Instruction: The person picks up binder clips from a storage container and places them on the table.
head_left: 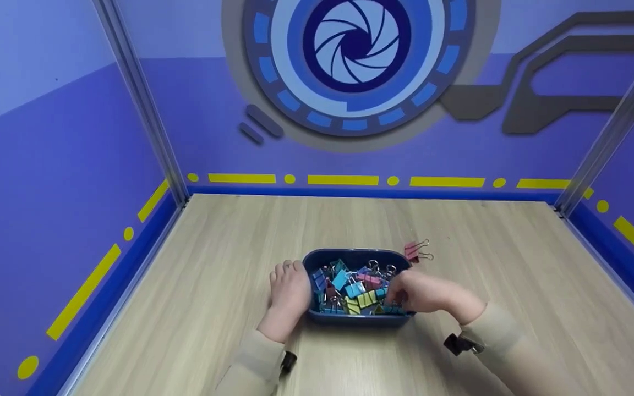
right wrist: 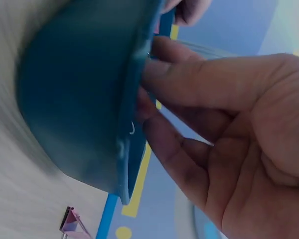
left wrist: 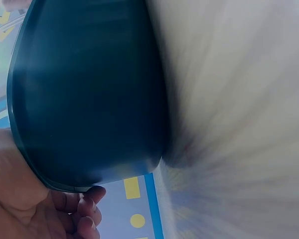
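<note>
A dark blue plastic box holds a heap of binder clips in blue, teal, yellow, pink and dark red. My left hand holds the box at its left end; in the left wrist view the curled fingers reach the rim at the far corner. Over the right end bends my right hand, its fingertips down among the clips. The right wrist view has the thumb and fingers bent together at the rim, the tips partly behind it. I cannot tell whether they pinch a clip.
A single pink binder clip lies on the wooden table, just beyond the box's far right corner. Blue printed panels with metal corner posts enclose the table at the back and sides. Each sleeve carries a small black device.
</note>
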Available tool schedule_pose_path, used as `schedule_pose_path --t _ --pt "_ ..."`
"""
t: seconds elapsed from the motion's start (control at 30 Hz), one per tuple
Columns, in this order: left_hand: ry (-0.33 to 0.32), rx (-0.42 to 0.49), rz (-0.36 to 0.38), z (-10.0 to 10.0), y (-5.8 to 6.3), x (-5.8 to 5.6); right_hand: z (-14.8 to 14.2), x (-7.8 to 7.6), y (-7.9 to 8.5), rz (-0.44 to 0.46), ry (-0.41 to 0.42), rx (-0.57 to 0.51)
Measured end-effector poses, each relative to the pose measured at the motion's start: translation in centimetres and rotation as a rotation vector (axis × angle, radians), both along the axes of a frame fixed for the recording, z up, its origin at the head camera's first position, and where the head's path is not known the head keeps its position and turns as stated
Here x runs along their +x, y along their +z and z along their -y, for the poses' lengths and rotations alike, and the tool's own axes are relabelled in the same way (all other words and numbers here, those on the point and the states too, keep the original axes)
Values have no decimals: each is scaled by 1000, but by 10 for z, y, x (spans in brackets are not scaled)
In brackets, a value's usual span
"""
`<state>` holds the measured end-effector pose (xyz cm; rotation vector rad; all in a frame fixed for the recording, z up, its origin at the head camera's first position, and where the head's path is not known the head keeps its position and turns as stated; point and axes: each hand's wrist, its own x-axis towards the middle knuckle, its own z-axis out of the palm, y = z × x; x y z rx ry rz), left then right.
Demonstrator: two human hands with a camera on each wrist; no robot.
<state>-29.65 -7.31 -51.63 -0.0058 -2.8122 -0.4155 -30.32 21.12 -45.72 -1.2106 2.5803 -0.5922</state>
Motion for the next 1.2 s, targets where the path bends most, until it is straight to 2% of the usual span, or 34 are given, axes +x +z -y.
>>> schedule_pose_path --t 0.1,0.23,0.33,0.53,0.67,0.83,0.93,1.2 --pt "4 3 3 0 0 0 5 2 -3 -87 31 52" --pt "6 -4 -34 -1 -1 1 9 4 -6 -187 74 80" --pt "9 -7 -53 -1 -1 0 11 7 -9 -229 65 112" --pt "10 5 -22 -2 0 0 16 11 -10 -281 2 197" --pt "9 9 -17 -1 0 0 15 10 -10 -301 -14 183" --pt "11 7 -15 -1 0 0 9 4 -8 -277 11 75" --pt "13 10 -10 -1 1 0 6 0 -5 -232 16 36" --pt "11 7 -11 -1 0 -1 -6 -9 0 -37 -94 -54"
